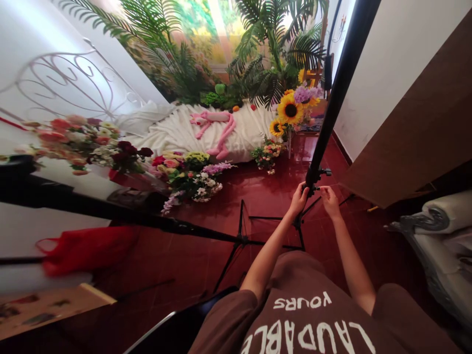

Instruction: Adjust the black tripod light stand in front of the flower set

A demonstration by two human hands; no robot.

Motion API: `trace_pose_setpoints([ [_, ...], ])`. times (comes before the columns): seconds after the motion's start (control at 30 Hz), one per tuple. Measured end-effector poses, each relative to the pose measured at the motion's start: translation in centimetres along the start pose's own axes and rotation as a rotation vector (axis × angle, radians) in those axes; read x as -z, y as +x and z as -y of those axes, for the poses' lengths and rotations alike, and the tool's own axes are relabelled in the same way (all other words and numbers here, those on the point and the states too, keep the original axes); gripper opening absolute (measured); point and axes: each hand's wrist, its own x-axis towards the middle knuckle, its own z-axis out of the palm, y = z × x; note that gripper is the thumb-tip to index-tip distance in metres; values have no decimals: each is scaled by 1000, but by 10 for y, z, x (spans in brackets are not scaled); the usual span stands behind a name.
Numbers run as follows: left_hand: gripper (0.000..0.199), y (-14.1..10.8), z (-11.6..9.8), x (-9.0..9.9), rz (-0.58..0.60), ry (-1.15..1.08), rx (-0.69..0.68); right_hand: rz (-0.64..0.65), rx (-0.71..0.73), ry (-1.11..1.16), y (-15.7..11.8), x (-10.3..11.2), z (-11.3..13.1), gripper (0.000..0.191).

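A black light stand (324, 130) rises in front of me and leans up to the right in the head view, its tripod legs on the red floor. My left hand (299, 198) is wrapped round its pole, just below a clamp collar. At the right side of the pole, my right hand (329, 200) pinches a small locking knob (316, 189) between thumb and fingers. Another knob (326, 172) sticks out a little higher on the collar. The fingertips of my right hand partly cover the knob they hold.
A second black stand (147, 219) crosses the left side, its legs near mine. Flower bunches (195, 182), sunflowers (289, 109) and a pink plush toy (217, 118) on white cloth (169, 128) lie ahead. A brown board (413, 118) and a pale upholstered seat (442, 236) stand right.
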Motion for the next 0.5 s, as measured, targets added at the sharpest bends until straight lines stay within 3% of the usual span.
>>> trace_pose_setpoints([
  [0.17, 53, -1, -3, -1, -22, -10, -25, 4, -198, 51, 11, -7, 12, 64],
  [0.33, 50, -1, -4, 0, -33, 20, -18, 52, -399, 154, 22, -6, 19, 54],
  [0.5, 44, -1, -4, -1, -30, 51, 15, 138, -668, 453, 29, -5, 20, 42],
])
